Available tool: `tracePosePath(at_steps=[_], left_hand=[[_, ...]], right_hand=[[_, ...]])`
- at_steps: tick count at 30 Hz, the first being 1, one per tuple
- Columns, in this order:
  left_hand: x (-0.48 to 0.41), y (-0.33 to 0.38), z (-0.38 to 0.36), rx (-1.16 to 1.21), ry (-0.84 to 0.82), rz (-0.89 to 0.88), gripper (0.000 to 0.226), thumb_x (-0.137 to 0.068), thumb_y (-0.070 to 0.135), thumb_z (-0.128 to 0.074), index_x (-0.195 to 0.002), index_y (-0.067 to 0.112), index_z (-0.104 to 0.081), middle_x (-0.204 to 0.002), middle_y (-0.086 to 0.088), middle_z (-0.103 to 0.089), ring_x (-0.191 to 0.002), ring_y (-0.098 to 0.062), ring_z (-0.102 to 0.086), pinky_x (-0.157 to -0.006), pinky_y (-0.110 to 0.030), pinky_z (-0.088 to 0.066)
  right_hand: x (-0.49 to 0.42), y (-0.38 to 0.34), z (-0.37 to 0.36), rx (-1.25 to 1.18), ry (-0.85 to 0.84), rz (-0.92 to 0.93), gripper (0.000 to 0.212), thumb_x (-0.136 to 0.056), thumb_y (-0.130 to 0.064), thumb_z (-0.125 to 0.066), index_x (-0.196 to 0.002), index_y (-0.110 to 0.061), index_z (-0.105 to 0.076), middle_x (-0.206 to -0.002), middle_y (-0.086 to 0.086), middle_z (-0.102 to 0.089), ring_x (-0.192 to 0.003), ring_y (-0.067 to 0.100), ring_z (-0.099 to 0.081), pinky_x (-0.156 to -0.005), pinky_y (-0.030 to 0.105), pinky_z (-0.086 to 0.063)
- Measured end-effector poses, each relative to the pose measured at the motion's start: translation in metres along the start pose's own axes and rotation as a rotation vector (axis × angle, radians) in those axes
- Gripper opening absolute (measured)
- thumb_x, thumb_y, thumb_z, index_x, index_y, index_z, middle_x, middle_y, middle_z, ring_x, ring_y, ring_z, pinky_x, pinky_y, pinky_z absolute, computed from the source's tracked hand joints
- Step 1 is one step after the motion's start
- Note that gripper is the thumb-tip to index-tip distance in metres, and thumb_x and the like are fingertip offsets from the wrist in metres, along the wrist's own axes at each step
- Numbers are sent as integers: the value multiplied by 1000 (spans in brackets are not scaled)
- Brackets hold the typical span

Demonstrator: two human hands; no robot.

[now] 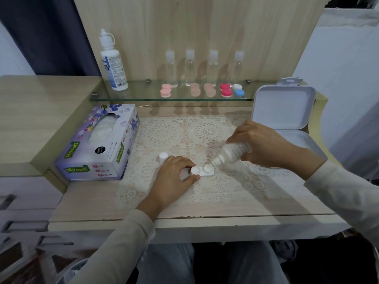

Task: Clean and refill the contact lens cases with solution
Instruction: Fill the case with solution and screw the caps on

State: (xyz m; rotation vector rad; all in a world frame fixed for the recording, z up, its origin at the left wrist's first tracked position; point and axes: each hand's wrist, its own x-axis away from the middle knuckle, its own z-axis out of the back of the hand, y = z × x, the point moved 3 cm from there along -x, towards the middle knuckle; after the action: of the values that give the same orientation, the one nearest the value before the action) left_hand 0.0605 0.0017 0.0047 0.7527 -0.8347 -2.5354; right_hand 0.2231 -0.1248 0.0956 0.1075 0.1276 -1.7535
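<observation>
Fingers, right hand [264, 146]: curled round the body of the small bottle [235, 152] in a closed grip, right of centre; the thumb is hidden.
Fingers, left hand [176, 173]: bent down over the left end of the lens case [202, 171], thumb along its near edge, pinching it steady on the lace mat [164, 132].
Lens case: white with two wells, lying flat just below the centre of the frame. Its long axis runs left to right across the picture, wells facing up. Whether the left well has a lid on, I cannot tell.
Small bottle: tipped over, base up towards the right, nozzle pointing down and to the left. The tip sits at the right-hand well, touching it or just above; I cannot tell which.
Step in hand: the refill, I'd say, with solution going into the right well. No stream shows.
Next move: a gentle squeeze so the well fills without spilling, then the nozzle carried left to the other well. For that the left fingers must clear that end.
Cap [163, 157]: white, upright on the mat, just left of the left hand.
Further out: tissue box [96, 144] at the left. A glass shelf [143, 97] across the upper middle carries a large bottle [112, 64] and coloured cases [226, 90]. An open white box [285, 107] stands at the right.
</observation>
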Motion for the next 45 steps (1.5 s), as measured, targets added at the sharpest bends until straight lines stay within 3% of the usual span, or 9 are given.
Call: tracePosePath(at_steps=[5, 11, 14, 17, 20, 25, 28, 35, 45], left_hand=[[1, 0, 0, 5, -12, 8, 36, -74, 31, -74, -104, 15, -64, -103, 6, -60, -97, -9, -50, -86, -11, -33], [-13, 10, 12, -15, -123, 79, 34, -81, 30, -67, -112, 16, -62, -107, 4, -61, -94, -6, -55, -87, -20, -42], [-20, 11, 27, -108, 20, 11, 21, -83, 18, -66, -103, 12, -66, -103, -2, -62, -94, -12, -53, -88, -20, -38], [-20, -2, 40, -245, 151, 47, 23, -82, 9, -65, -105, 9, -64, -110, -7, -58, -106, -22, -46, -87, -11, -23], [-16, -20, 41, -298, 107, 168, 32, -82, 9, -64, -114, 8, -60, -116, -9, -54, -110, -26, -45, -91, -19, -27], [-14, -26, 39, -151, 96, 297, 26, -80, 7, -66, -106, 9, -65, -100, -11, -63, -87, -23, -57, -83, -31, -46], [-22, -7, 40, 71, 106, 312, 25, -76, 8, -71, -100, 13, -66, -88, -3, -64, -70, -7, -57, -70, -12, -47], [-61, 80, 42, 330, 33, 24, 28, -71, 8, -75, -94, 21, -66, -84, 11, -64, -73, 5, -59, -69, -9, -47], [-82, 110, 20, 137, -179, -142, 32, -73, 9, -74, -104, 15, -69, -89, 7, -64, -78, -6, -60, -78, -18, -50]], right_hand=[[14, 11, -7, -315, 105, -188, 51, -64, -29, -82, -108, -17, -61, -97, -3, -63, -89, 18, -57, -72, 27, -41], [26, 5, -23, -828, 309, -361, 56, -66, -14, -81, -107, -27, -44, -94, -1, -63, -82, 11, -65, -70, 19, -54], [27, 1, -34, -925, 376, -398, 54, -65, -11, -81, -102, -27, -44, -93, -2, -63, -82, 11, -65, -68, 20, -55], [27, -2, -42, -975, 416, -407, 55, -65, -9, -80, -103, -25, -44, -94, -4, -62, -84, 8, -65, -67, 18, -55], [27, -5, -46, -960, 429, -399, 56, -64, -9, -81, -105, -22, -45, -92, -12, -60, -82, 1, -61, -65, 11, -50], [30, -7, -52, -960, 441, -376, 55, -65, -9, -81, -101, -30, -46, -93, -8, -64, -85, -2, -62, -69, 9, -49], [32, -10, -54, -1020, 449, -374, 55, -67, -6, -79, -98, -37, -45, -95, -8, -64, -87, -4, -62, -71, 12, -51], [34, -15, -59, -1138, 491, -403, 46, -69, -3, -77, -93, -31, -49, -96, -6, -65, -88, 2, -64, -70, 18, -52], [35, -16, -58, -1164, 489, -387, 43, -71, -3, -76, -92, -30, -49, -95, -7, -64, -88, 3, -63, -69, 18, -52]])
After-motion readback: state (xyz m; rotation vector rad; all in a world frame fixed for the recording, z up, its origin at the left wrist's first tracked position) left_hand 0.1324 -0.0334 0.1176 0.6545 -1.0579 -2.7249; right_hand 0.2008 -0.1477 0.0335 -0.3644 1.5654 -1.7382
